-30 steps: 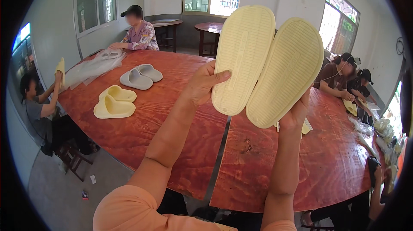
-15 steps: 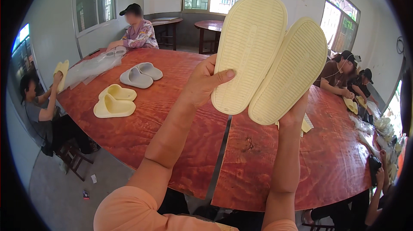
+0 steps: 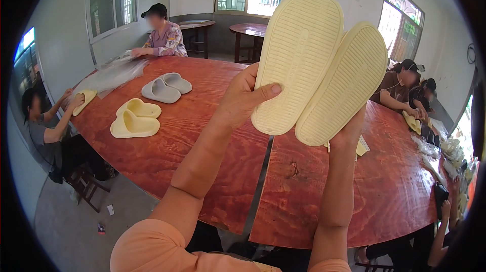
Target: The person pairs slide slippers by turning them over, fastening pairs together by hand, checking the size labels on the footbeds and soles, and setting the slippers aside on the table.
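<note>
- Head view, and there they are — two pale yellow slippers, the left slipper (image 3: 298, 64) and the right slipper (image 3: 343, 84), up above the red-brown worktop (image 3: 298, 206), ridged soles toward the wearer.
- The left hand (image 3: 245, 100) grips the left slipper low on its outer edge, thumb pressed over the sole, other fingers mostly behind; that thumb probably stops it tipping.
- The right hand (image 3: 349, 129) holds the right slipper from behind its lower outer side; the fingers are hidden, so I can't tell how firmly.
- Inner edges close together, tops leaning outward — presumably this grip leaves both soles nearly uncovered and catching light.
- Over on the left, a yellow pair (image 3: 144, 129) and a grey pair (image 3: 161, 91) sit sole-down, mates side by side, likely to keep each set matched and away from the forearms.
- Any writing? A long raised mark runs down the left slipper's sole, too faint to read; the pale card (image 3: 363, 145) beyond the right hand shows markings, too small to make out. No brand that I can tell.
</note>
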{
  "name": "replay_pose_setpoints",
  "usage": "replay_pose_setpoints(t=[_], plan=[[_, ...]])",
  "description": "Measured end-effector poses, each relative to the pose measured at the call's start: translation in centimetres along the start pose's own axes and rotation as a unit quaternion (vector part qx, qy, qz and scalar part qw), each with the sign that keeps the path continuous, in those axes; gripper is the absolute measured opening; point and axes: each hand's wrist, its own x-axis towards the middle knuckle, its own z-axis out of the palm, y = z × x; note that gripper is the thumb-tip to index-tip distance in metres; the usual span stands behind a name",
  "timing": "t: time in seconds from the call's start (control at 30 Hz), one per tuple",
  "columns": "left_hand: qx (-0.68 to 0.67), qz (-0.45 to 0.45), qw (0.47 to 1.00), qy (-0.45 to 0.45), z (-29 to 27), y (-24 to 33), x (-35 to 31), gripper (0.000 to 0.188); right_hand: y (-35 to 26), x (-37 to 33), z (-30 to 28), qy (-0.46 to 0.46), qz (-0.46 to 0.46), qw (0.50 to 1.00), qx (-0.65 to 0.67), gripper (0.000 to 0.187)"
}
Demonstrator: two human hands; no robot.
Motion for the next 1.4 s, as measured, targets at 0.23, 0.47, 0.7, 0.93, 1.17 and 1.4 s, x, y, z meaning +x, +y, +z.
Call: replay_pose_setpoints(t=[0.23,0.47,0.7,0.93,1.17,1.4], plan=[[0.017,-0.006,1.000,0.011,-0.3,-0.1,0.0,0.038,0.2,0.1,-0.1,-0.004,-0.009,1.000,-0.008,0.048],[0.014,-0.008,1.000,0.018,0.0,-0.2,0.0,0.039,0.2,0.1,-0.3,-0.017,0.000,1.000,0.000,0.050],[0.019,-0.005,1.000,0.015,-0.3,-0.4,0.1,0.041,0.3,-0.1,0.1,-0.020,0.003,1.000,0.011,0.048],[0.036,0.013,0.999,0.020,0.0,-0.2,0.2,0.043,0.2,-0.1,0.0,-0.002,0.004,1.000,-0.006,0.047],[0.041,0.008,0.999,0.029,-0.2,-0.7,0.2,0.044,0.2,-0.3,0.1,0.004,0.003,1.000,0.000,0.046],[0.053,0.001,0.997,0.059,-0.5,-1.1,0.4,0.043,0.1,-0.6,0.8,-0.001,-0.004,1.000,-0.009,0.046]])
